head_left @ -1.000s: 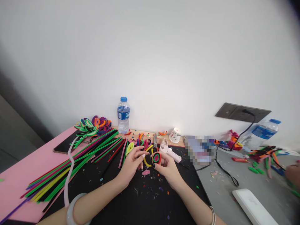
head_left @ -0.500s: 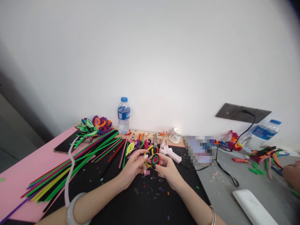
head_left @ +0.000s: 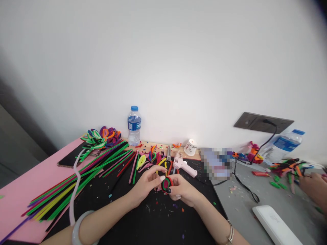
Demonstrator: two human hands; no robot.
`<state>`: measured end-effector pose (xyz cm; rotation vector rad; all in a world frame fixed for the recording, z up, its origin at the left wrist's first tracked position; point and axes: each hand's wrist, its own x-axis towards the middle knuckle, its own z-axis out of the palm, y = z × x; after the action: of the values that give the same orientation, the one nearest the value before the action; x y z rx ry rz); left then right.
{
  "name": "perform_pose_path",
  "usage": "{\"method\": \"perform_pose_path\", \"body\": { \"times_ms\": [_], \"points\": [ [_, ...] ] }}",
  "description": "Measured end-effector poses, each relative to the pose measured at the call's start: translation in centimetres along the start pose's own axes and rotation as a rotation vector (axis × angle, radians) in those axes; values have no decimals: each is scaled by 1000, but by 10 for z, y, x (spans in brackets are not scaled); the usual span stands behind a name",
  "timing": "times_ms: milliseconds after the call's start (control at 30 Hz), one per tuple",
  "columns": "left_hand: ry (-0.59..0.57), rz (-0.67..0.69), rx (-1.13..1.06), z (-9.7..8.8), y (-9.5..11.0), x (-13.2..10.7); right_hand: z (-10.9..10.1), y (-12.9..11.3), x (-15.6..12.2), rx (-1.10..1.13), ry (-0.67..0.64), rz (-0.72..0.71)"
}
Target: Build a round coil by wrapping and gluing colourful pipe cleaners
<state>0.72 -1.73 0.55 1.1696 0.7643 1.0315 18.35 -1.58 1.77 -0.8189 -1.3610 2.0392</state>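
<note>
Between my two hands sits a small pipe-cleaner coil [head_left: 166, 183], wound in rings of red, green and dark colour. My right hand [head_left: 182, 190] pinches its right side, with the dark-nailed thumb on the front. My left hand [head_left: 150, 182] closes on its upper left side, thumb and forefinger at the rim. Just beyond the hands lie a pale pink glue gun [head_left: 186, 166], scissors [head_left: 169, 153] and a looped yellow pipe cleaner [head_left: 141, 162].
Long pipe cleaners [head_left: 84, 183] fan out at left, beside a phone [head_left: 68, 156] under a pipe-cleaner flower bunch [head_left: 98, 139]. A water bottle [head_left: 134, 127] and a paper cup [head_left: 190, 147] stand by the wall. Another person's hand [head_left: 315, 187] is at far right, near a white box [head_left: 276, 224].
The coil has moved down and slightly left with my right hand. My left thumb and forefinger have come onto it. The other person's hand has shifted left.
</note>
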Motion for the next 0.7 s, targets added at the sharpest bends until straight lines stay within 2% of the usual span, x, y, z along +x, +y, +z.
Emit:
{"method": "perform_pose_path", "body": {
  "times_ms": [167,433,700],
  "points": [
    [-153,27,62,0,-1,-2,-5,3,-1,-21,-91,75],
    [-185,52,152,-2,2,-3,-11,5,-1,44,-82,87],
    [-232,-10,58,-3,-5,-4,-11,4,-3,49,-77,92]
  ]
}}
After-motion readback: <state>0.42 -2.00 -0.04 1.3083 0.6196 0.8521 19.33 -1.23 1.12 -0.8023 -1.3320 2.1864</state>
